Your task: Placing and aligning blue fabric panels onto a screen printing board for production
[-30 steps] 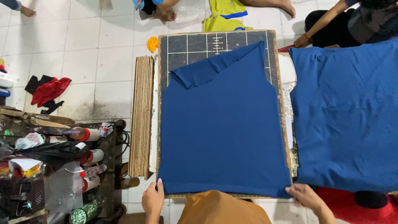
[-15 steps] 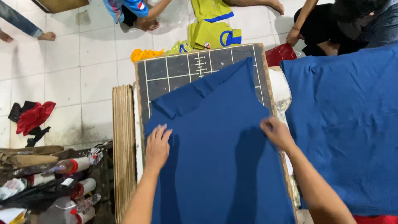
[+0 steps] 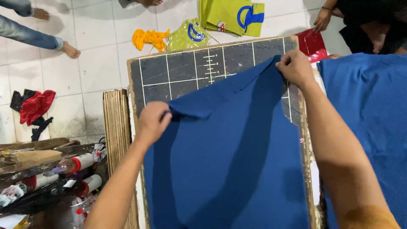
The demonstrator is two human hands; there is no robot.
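Note:
A blue garment (image 3: 229, 152) lies spread over a dark board with white grid lines (image 3: 190, 72). My left hand (image 3: 151, 121) is closed on the garment's folded left shoulder edge. My right hand (image 3: 295, 68) pinches the top right corner of the same garment near the board's far edge. Both forearms reach forward over the cloth.
More blue cloth (image 3: 369, 123) lies to the right. Yellow-green shirts (image 3: 231, 16), a yellow rag (image 3: 149, 38) and a red packet (image 3: 313, 43) lie on the tiled floor beyond. A stack of cardboard sheets (image 3: 116, 127) stands left of the board, bottles (image 3: 72, 165) and red cloth (image 3: 34, 106) further left. Other people's feet and hands are at the top.
Both my hands slid up the blue garment from its lower edge to its top corners and closed on it. The view moved closer to the board.

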